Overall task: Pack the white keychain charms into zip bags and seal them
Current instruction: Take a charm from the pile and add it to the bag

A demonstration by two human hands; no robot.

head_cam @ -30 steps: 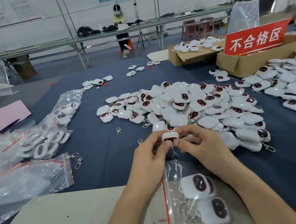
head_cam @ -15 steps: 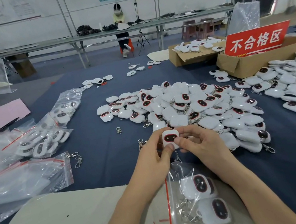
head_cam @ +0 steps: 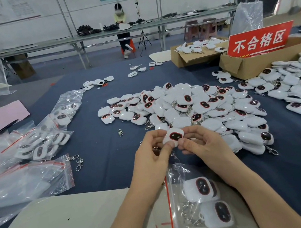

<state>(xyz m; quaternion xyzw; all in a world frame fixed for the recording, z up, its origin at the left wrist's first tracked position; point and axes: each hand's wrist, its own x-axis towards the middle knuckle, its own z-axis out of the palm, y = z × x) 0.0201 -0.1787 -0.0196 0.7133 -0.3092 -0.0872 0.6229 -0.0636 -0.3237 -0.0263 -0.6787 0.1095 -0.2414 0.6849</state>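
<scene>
Head: charm (head_cam: 174, 136) lower edge under thumbs (head_cam: 167, 147)

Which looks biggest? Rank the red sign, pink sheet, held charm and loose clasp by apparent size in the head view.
1. Tied: red sign and pink sheet, about alike; the sheet runs off frame.
2. held charm, though nearest the camera.
3. loose clasp.
</scene>
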